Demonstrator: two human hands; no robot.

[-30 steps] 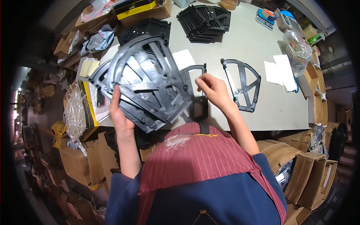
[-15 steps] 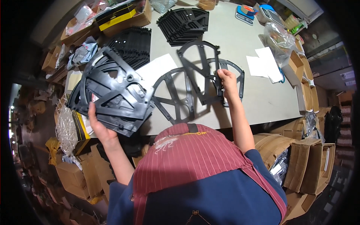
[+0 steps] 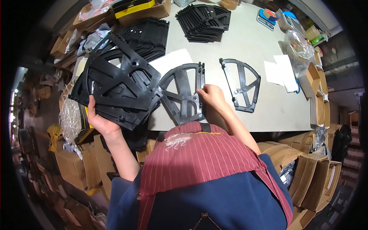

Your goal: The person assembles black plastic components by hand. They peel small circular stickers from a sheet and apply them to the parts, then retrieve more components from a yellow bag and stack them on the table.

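Observation:
My left hand (image 3: 102,122) grips a thick bundle of black fan-shaped plastic frames (image 3: 132,82), held tilted over the table's left front edge with the thumb on top. Right of the bundle, a black fan-shaped plastic frame (image 3: 184,82) with spoke-like ribs lies on the table; whether a second one lies under it I cannot tell. The thumb and fingers of my right hand (image 3: 212,96) are closed on its straight right edge. Another such frame (image 3: 242,86) lies apart, to the right of that hand.
Neat stacks of black frames stand at the back middle (image 3: 203,23) and back left (image 3: 147,36). White paper sheets (image 3: 281,73), a blue scale (image 3: 266,19), a plastic bag (image 3: 299,46) and an open carton (image 3: 308,78) line the right side. Cardboard boxes (image 3: 312,180) stand below the table.
My right hand has lowered the frame it held in the air onto the middle of the table and moved left. The right-hand frame is now uncovered. My left hand still holds the bundle.

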